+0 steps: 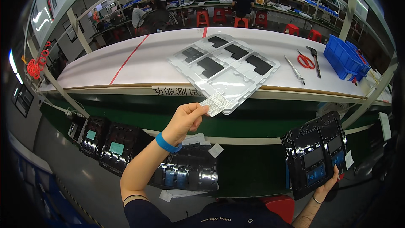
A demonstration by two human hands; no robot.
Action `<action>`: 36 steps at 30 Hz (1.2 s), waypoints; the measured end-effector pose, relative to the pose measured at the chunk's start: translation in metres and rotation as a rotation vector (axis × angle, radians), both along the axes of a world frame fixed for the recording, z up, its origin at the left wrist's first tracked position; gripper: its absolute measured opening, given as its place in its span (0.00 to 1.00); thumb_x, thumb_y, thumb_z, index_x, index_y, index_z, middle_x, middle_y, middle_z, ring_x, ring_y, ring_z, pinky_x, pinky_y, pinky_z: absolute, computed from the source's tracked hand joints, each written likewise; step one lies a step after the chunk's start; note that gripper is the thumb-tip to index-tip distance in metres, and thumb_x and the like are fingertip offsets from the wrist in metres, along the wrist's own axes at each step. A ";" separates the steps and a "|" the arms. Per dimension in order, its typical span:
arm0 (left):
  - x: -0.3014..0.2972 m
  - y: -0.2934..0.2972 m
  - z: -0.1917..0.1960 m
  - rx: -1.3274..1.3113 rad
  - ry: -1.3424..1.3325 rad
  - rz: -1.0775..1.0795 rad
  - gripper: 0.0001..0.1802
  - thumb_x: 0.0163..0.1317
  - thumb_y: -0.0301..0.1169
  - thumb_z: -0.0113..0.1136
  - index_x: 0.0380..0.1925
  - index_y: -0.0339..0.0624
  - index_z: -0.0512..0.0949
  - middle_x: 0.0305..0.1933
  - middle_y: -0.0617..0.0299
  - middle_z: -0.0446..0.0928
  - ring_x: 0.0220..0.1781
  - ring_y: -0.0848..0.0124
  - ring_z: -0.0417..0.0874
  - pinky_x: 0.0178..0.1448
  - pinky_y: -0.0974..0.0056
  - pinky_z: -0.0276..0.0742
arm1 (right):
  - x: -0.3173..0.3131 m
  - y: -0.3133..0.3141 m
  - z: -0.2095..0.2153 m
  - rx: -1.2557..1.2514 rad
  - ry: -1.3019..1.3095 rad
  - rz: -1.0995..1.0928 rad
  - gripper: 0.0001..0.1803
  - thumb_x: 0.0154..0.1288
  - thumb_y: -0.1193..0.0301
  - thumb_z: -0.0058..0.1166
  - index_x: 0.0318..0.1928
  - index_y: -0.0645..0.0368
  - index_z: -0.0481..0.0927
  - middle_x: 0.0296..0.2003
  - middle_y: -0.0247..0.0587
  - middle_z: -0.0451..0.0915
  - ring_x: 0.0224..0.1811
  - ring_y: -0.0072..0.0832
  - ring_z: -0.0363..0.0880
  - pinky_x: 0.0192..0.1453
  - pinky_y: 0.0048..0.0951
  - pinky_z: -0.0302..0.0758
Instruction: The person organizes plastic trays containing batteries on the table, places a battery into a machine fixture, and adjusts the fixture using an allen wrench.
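Observation:
My left hand (pixel 185 120), wearing a blue wristband (pixel 167 142), pinches a small white printed card (pixel 216 104) between thumb and fingers. The card overlaps the near corner of a clear plastic tray (pixel 228 85) on the white table. Several dark flat pieces (pixel 236 51) lie in that tray's compartments. At the right, my right hand (pixel 327 187) grips the lower edge of a black plastic tray (pixel 297 164), held tilted beside the table. Dark and blue flat pieces (pixel 315 173) show in its compartments. A white paper slip (pixel 349 159) is at its right edge.
Red-handled scissors (pixel 305 61), a caliper (pixel 314 61), a silver tool (pixel 294 70) and blue bins (pixel 344 59) occupy the table's right side. Black trays (pixel 120 145) sit below the table's front edge. A red coiled hose (pixel 37 63) hangs left. People (pixel 242 1) sit across the room.

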State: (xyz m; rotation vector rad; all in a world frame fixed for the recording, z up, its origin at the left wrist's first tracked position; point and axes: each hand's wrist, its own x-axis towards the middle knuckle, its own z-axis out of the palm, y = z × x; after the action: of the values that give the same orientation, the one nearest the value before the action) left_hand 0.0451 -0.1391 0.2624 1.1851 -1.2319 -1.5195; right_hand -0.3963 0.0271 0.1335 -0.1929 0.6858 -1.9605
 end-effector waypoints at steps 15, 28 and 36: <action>0.009 -0.002 -0.005 -0.046 0.028 -0.038 0.11 0.59 0.31 0.48 0.24 0.37 0.74 0.10 0.69 0.63 0.11 0.83 0.57 0.17 0.76 0.52 | 0.005 -0.001 0.005 0.039 0.018 -0.053 0.19 0.61 0.66 0.44 0.48 0.65 0.72 0.41 0.48 0.79 0.39 0.36 0.81 0.41 0.36 0.81; 0.035 0.002 -0.031 0.124 0.077 -0.151 0.19 0.61 0.38 0.32 0.19 0.39 0.68 0.10 0.64 0.63 0.10 0.79 0.57 0.16 0.74 0.53 | 0.002 -0.009 0.010 -0.035 -0.008 0.035 0.22 0.62 0.64 0.41 0.52 0.66 0.71 0.46 0.52 0.76 0.43 0.42 0.79 0.45 0.41 0.79; 0.056 0.034 -0.123 0.500 0.173 -0.162 0.15 0.62 0.37 0.36 0.24 0.42 0.68 0.13 0.66 0.63 0.13 0.77 0.58 0.20 0.72 0.55 | 0.015 -0.016 0.049 -0.014 0.070 -0.027 0.18 0.63 0.66 0.42 0.46 0.66 0.74 0.41 0.48 0.79 0.39 0.36 0.81 0.43 0.35 0.80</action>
State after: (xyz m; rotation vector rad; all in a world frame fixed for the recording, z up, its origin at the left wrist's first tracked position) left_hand 0.1015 -0.1047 0.1398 1.2494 -0.8721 -2.0860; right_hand -0.3818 0.0108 0.1824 -0.2623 0.7238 -1.9926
